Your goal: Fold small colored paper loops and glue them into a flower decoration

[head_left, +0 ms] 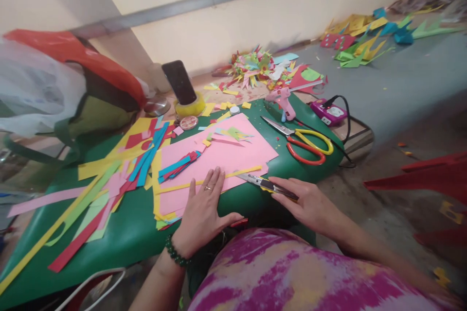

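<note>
My left hand (204,206) lies flat with fingers spread on a sheet of pink paper (219,155), its fingertips over a narrow yellow paper strip (241,172). In my right hand (306,204) is a box cutter (268,184), its blade pointing left near the strip's right part. Whether the blade touches the paper I cannot tell. A bundle of blue and red strips (178,166) rests on the pink sheet, with small green and yellow paper pieces (233,133) behind it. Scissors (301,142) with red and yellow handles lie to the right.
A pink glue gun (282,102) and a purple power adapter (329,112) with a black cable are at the right back. A phone (179,82) leans on a yellow tape roll (189,106). Coloured strips (105,194) cover the green surface (142,238) on the left.
</note>
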`<act>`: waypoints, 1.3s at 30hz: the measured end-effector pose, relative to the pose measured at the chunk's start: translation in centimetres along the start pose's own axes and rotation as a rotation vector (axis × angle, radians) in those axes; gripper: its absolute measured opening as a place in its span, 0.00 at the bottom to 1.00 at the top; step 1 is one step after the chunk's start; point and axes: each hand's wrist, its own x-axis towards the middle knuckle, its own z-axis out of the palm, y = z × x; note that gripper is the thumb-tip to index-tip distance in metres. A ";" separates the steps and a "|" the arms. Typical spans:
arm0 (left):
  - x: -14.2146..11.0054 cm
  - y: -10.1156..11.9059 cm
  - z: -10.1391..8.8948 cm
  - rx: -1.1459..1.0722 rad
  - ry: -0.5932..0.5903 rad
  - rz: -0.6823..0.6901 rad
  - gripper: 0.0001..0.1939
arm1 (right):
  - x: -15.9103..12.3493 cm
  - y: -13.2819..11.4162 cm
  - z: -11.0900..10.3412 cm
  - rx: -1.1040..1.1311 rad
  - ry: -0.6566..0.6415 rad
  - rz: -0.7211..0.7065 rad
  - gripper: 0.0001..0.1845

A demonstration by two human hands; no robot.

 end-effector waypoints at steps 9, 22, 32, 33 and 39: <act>-0.1 0.3 0.5 0.022 0.023 -0.005 0.53 | 0.2 -0.6 0.3 -0.042 -0.015 -0.032 0.19; -0.1 0.2 0.5 0.042 0.034 -0.009 0.53 | 0.6 -1.4 0.6 -0.024 -0.043 -0.032 0.19; 1.5 3.6 0.8 0.048 0.104 -0.176 0.43 | 0.9 -0.5 0.5 0.000 0.011 0.028 0.20; 1.3 3.2 0.7 0.050 0.109 -0.175 0.44 | 0.8 -0.4 0.5 -0.003 0.011 0.035 0.20; -0.9 -0.2 0.2 0.075 0.044 -0.084 0.44 | 0.8 -0.6 0.6 -0.038 0.007 0.022 0.20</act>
